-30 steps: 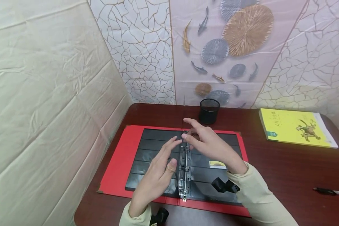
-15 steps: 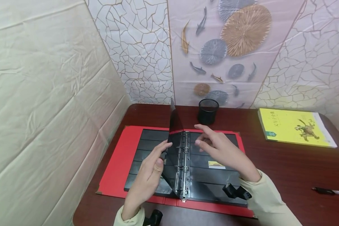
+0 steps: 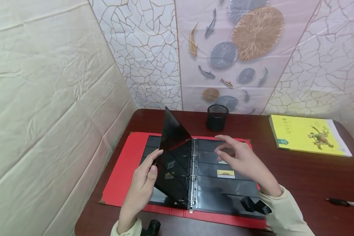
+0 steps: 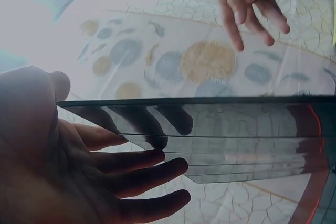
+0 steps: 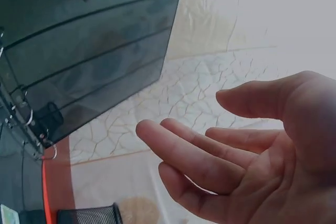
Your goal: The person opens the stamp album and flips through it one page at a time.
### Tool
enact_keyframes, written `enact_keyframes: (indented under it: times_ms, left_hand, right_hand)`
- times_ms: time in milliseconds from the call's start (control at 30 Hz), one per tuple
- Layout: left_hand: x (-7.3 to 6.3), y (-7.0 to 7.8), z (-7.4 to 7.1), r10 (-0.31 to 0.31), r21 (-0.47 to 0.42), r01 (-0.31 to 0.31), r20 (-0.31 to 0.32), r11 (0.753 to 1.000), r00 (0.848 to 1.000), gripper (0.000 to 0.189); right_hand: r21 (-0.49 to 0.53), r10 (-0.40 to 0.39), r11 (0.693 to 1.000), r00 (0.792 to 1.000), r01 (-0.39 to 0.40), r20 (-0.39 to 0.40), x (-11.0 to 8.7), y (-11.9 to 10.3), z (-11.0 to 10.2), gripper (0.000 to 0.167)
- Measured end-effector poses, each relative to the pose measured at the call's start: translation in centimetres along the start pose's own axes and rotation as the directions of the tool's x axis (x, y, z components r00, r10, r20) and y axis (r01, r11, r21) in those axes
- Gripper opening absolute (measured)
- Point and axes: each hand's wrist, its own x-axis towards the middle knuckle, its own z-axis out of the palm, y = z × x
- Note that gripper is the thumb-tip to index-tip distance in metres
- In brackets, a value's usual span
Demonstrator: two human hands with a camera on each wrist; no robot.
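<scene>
A red ring binder (image 3: 118, 177) lies spread on the table, with black pocket pages and metal rings (image 3: 191, 177) down its middle. One dark, glossy page (image 3: 174, 131) is raised and leans left. My left hand (image 3: 140, 185) supports that page's outer edge; in the left wrist view its fingers are extended and spread along one side, the thumb on the other. Above the right-hand page (image 3: 224, 190) hovers my right hand (image 3: 243, 159), holding nothing, fingers loosely bent. A small yellow-and-white stamp-like piece (image 3: 225, 174) sits in a pocket there; another piece (image 3: 222, 162) is partly hidden by the right hand.
Behind the binder stands a black mesh pen cup (image 3: 217, 118). A yellow book (image 3: 309, 135) lies at the back right, and a pen (image 3: 345, 202) rests at the right edge. Fabric-like walls border the table at the left and back.
The raised page has swung left from near upright, with my left hand moving left along with it. My right hand has drawn away to the right, uncovering more of the right-hand page.
</scene>
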Motion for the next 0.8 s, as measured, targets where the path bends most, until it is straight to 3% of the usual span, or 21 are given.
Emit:
enact_keyframes:
  times_ms: [233, 500, 800]
  left_hand:
    - [-0.6, -1.5, -0.9, -0.003, 0.027, 0.004, -0.025, 1.0, 1.0, 0.044]
    - [-1.1, -2.5, -1.9, -0.094, 0.07, 0.097, -0.049, 0.993, 0.994, 0.049]
    - [-1.8, -4.1, -3.1, -0.175, 0.128, 0.187, -0.097, 0.974, 0.98, 0.051]
  right_hand:
    - [-0.022, 0.006, 1.0, 0.998, -0.008, -0.068, 0.0, 2.8, -0.2, 0.051]
    - [-0.105, 0.023, 0.994, 0.987, -0.04, -0.16, 0.0, 5.6, -0.7, 0.047]
    - [-0.102, 0.122, 0.985, 0.982, -0.137, -0.144, 0.0, 8.6, -1.3, 0.049]
